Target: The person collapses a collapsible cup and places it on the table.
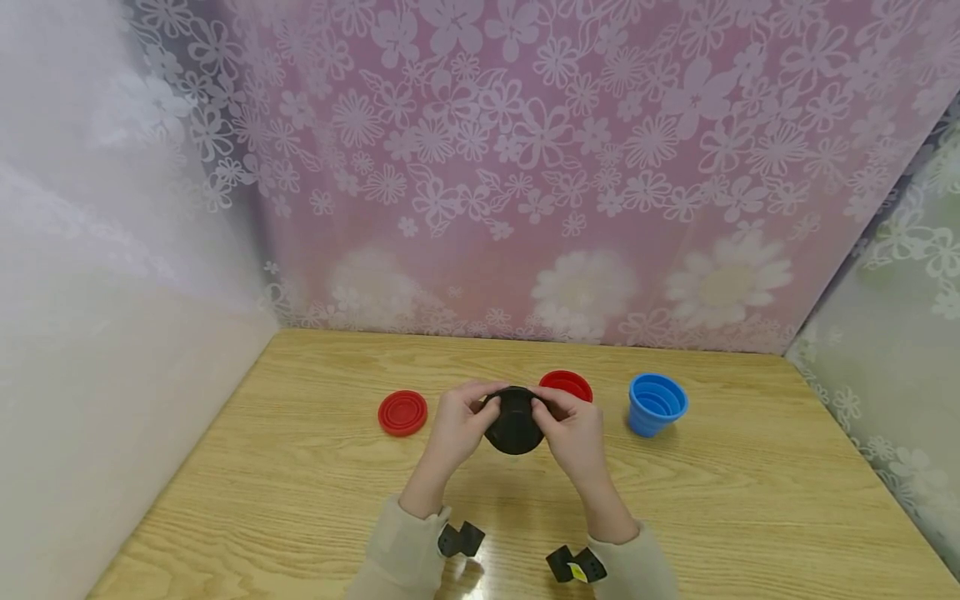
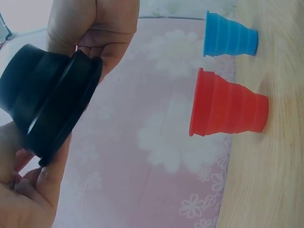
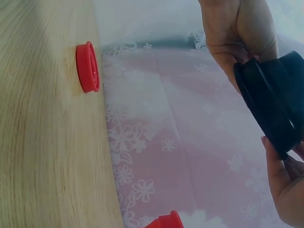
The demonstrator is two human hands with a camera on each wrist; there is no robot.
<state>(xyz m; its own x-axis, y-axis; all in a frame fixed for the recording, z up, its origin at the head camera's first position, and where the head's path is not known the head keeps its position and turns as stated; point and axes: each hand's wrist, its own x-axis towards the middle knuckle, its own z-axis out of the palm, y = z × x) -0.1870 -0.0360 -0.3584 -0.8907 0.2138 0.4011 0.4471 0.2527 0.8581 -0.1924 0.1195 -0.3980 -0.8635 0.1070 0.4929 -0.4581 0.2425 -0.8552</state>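
Both hands hold a black collapsible cup (image 1: 514,429) above the table, its wide rim tilted away from the person. My left hand (image 1: 459,423) pinches one side of it, thumb on the near wall and fingers at the rim. Opposite, my right hand (image 1: 576,429) grips the other side in the same manner. Part of the black wall looks folded in near the rim in the left wrist view. Behind the right hand a red collapsible cup (image 2: 228,107) stands extended. Left of the hands lies a flat, collapsed red cup (image 1: 402,413).
An extended blue collapsible cup (image 1: 656,404) stands upright on the wooden table (image 1: 322,483), right of the red one. A floral curtain (image 1: 525,183) hangs along the table's far edge, with more patterned cloth at both sides. Black devices sit at both wrists.
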